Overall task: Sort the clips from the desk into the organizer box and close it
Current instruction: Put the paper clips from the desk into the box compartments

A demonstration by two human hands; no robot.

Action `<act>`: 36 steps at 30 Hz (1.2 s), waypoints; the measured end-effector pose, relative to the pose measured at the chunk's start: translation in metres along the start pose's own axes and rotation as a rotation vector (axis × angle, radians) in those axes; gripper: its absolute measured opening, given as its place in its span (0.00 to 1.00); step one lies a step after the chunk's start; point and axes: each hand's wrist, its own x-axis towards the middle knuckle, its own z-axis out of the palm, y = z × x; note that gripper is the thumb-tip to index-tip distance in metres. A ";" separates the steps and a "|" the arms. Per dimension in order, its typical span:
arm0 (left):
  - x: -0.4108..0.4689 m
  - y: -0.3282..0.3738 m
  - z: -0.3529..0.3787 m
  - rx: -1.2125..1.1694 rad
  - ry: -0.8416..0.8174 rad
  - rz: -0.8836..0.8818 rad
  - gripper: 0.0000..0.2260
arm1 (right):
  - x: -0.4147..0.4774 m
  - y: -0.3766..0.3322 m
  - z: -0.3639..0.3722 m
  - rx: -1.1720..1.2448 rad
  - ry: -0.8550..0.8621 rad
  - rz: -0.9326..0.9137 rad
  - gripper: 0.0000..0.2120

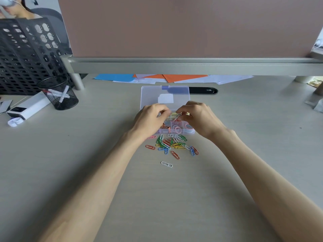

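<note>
While both forearms reach forward from the lower corners of the head view, we note the hands meeting over the organizer box [191, 133], which sits mid-desk [97, 147] with its clear lid [165, 95] laid open, flat, on the far side.

Left hand [150, 119]: fingers curled down over the left half of the box, tips bunched together near the back compartments. We cannot tell whether they hold anything.

Right hand [197, 117]: fingers curled, thumb and forefinger tips drawn together on a small clip [178, 116] above the back row. The clip is blurred, so we cannot tell its colour.

Box contents: pink round pieces [177, 128] in the front middle compartment, orange bits in the front left one. The back row is mostly hidden by the hands.

Loose paper clips [173, 144], red, green, blue, yellow and white, lie in a heap on the desk just in front of the box, between the wrists. One white clip [166, 164] lies apart, nearer to us.

Surroundings: black mesh cup [59, 96] to the left, a perforated black rack [26, 55] behind it, a white device [28, 109] lying beside the cup. Coloured paper sheets [157, 78] lie under the partition rail [192, 64]; a black oblong object [203, 90] sits just behind the lid.
</note>
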 end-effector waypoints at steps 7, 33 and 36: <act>-0.012 0.000 -0.006 -0.046 0.049 0.004 0.09 | 0.000 0.007 -0.002 -0.001 0.004 -0.020 0.10; -0.093 -0.019 -0.030 0.223 0.053 0.056 0.03 | -0.063 -0.011 -0.024 0.042 -0.218 -0.105 0.12; -0.094 -0.022 -0.026 0.213 0.057 0.053 0.04 | -0.063 -0.012 -0.020 -0.026 -0.281 -0.099 0.12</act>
